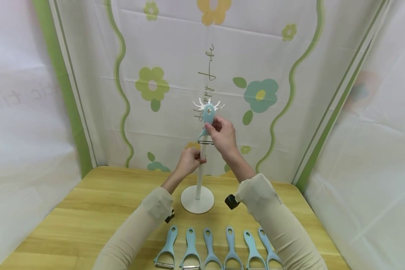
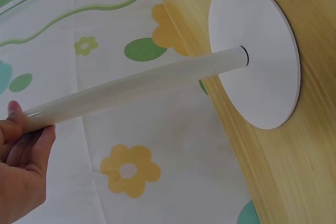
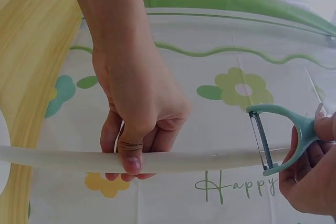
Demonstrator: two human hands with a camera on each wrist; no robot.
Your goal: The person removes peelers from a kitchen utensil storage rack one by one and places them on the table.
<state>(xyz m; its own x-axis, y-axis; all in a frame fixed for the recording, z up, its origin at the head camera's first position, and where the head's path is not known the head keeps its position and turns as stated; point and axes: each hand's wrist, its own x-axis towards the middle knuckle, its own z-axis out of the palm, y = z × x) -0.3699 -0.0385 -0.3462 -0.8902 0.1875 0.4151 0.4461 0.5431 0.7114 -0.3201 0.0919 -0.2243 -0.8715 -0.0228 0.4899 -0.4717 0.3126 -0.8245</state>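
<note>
A white stand (image 1: 197, 200) with a round base and a slim upright pole carries a ring of curved hooks (image 1: 218, 106) at its top. My left hand (image 1: 189, 162) grips the pole (image 2: 142, 85) partway up, thumb and fingers around it. Just below the hooks, my right hand (image 1: 224, 137) pinches a light blue peeler (image 1: 208, 113) by its handle. The handle's hole end points up, overlapping the hooks in the head view, and the blade (image 3: 262, 139) hangs downward across the pole.
Several blue and teal peelers (image 1: 230, 243) lie in a row at the front of the wooden table (image 1: 87, 221), handles pointing away. A white curtain with flowers (image 1: 175, 48) hangs behind the table, and pale cloth walls (image 1: 368, 150) stand on both sides.
</note>
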